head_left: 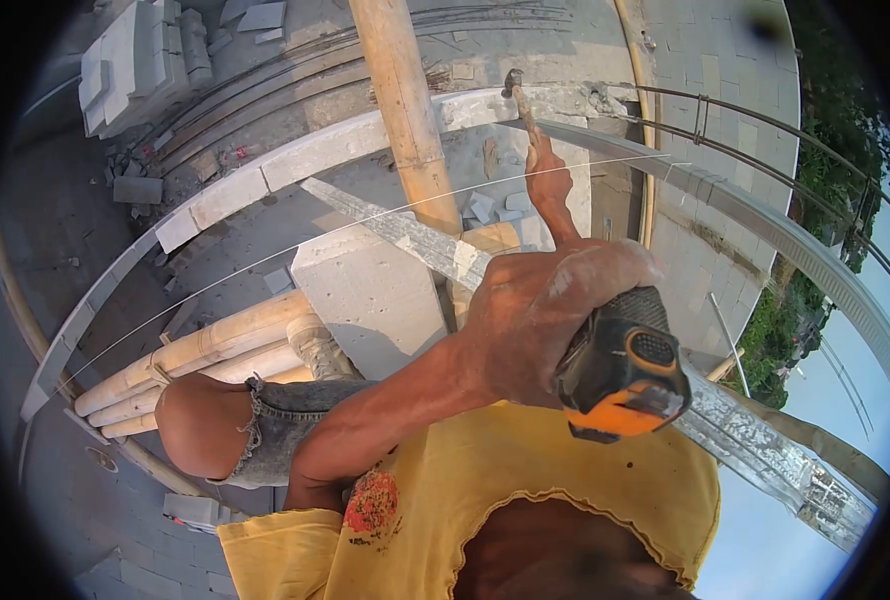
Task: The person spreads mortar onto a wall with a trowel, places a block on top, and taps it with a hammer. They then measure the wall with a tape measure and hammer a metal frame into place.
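My left hand (540,315), dusty across the knuckles, is close to the camera and curled around a black-and-orange tape measure (630,385). Behind that hand and the tape measure runs a long, mortar-spattered metal straightedge (420,235); whether the hand touches it is hidden. Farther out, my right hand (548,185) grips the wooden handle of a hammer (522,105). The hammer head is up by the far edge of the pale block course (315,155). My left hand hides most of the right forearm.
A taut white string (265,258) crosses the view. A large pale block (370,300) is beside my leg. Bamboo poles (200,350) lie left; an upright bamboo pole (402,110) stands ahead. Stacked blocks (140,70) are far left, steel bars (765,125) at right.
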`<state>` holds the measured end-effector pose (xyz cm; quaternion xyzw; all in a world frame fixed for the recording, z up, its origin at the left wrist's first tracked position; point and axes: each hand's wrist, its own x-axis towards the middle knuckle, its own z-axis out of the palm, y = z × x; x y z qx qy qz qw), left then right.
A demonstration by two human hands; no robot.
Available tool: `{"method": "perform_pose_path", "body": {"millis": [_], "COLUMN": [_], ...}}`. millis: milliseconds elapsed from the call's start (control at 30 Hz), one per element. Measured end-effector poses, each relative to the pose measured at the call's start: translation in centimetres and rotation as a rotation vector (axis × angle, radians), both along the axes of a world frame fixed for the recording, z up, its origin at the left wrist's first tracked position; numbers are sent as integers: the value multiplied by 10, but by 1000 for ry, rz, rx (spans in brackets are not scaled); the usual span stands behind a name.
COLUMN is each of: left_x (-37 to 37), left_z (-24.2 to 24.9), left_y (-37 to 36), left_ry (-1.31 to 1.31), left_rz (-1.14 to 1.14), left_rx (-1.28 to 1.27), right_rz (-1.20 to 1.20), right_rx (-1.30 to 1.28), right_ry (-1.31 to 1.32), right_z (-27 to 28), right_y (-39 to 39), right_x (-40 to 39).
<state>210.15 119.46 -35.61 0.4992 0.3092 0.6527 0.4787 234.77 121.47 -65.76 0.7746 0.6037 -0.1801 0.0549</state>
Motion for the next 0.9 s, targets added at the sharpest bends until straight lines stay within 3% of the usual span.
{"method": "perform_pose_path", "body": {"millis": [100, 200, 433, 533, 633, 733, 833, 900], "left_x": [-2, -7, -1, 1, 8, 14, 13, 11], "left_z": [5, 8, 6, 1, -4, -7, -7, -6], "left_y": [-1, -2, 1, -1, -3, 1, 1, -2], "left_ry": [16, 22, 114, 112, 97, 31, 34, 25], "left_rz": [-2, -62, 76, 100, 134, 126, 115, 68], "left_rx": [-39, -83, 49, 49, 84, 113, 111, 81], "right_rz": [-2, 35, 51, -12, -57, -138, -216, -165], "right_rx": [-129, -74, -284, -293, -356, -549, -406, -77], "right_ry": [-85, -65, -165, -79, -33, -236, -246, 15], "right_z": [-2, 18, 14, 59, 37, 56, 55, 20], "right_y": [9, 9, -11, -39, -74, -65, -45, -27], "right_x": [5, 7, 17, 12, 84, 134, 167, 212]}}
